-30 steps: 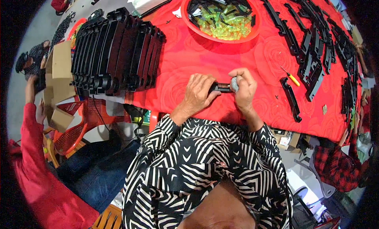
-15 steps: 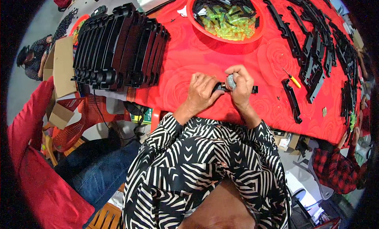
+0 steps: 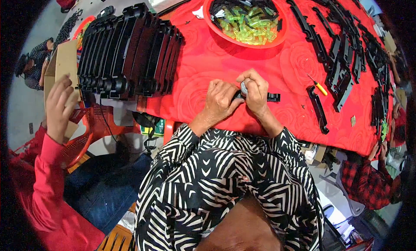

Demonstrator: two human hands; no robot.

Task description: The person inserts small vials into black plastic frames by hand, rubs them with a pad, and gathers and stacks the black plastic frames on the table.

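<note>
At the near edge of the red-covered table (image 3: 195, 69), my left hand (image 3: 219, 97) is closed round one end of a narrow black plastic strip (image 3: 274, 97). The strip's other end sticks out past my right hand (image 3: 256, 93). My right hand is wrapped round a grey, speckled, rounded knob (image 3: 243, 87), held over the strip between my hands. Fingers hide the knob's lower part, so its kind cannot be told. To the right lie a screwdriver with a yellow handle (image 3: 321, 88) and another black plastic strip (image 3: 318, 111).
A tall row of black plastic parts (image 3: 130, 56) stands at left. A red basin (image 3: 206, 21) of yellow-green and black pieces sits at the far side. More black strips (image 3: 346, 64) cover the right. A co-worker's hand (image 3: 60, 108) is raised beside a cardboard box (image 3: 67, 73).
My right hand has shifted a little left with the grey knob, nearer my left hand. At left, the co-worker in red has brought a raised hand into view.
</note>
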